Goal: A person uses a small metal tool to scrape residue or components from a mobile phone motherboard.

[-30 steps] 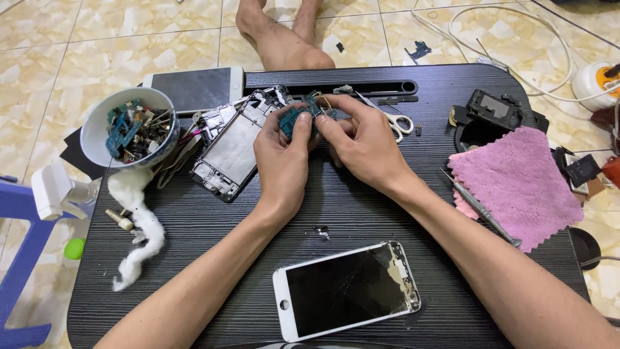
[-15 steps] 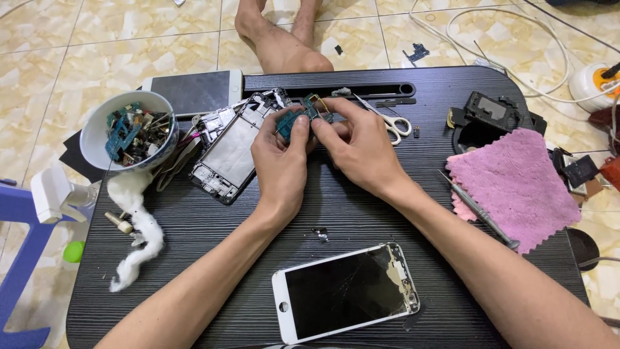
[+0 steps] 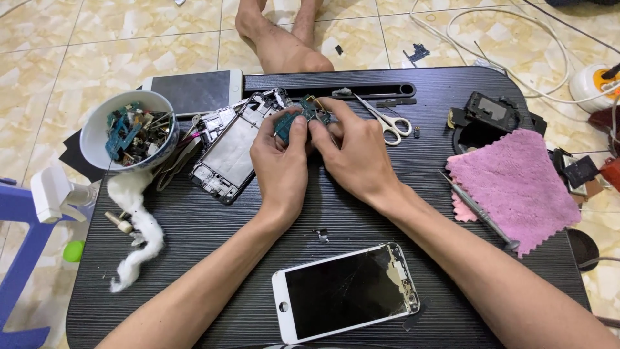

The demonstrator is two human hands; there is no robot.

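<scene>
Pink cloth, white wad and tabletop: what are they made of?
Pink cloth: likely microfibre, matte, fuzzy nap, pinked zigzag edges. White wad: looks like cotton wool, fluffy, loose fibres. Tabletop: probably laminated board, black with fine printed grain, faint sheen; core not visible.

We see a low black table with a wood-grain top standing on a floor of beige marbled tiles. White cables loop over the tiles, and a blue stool stands alongside.
</scene>
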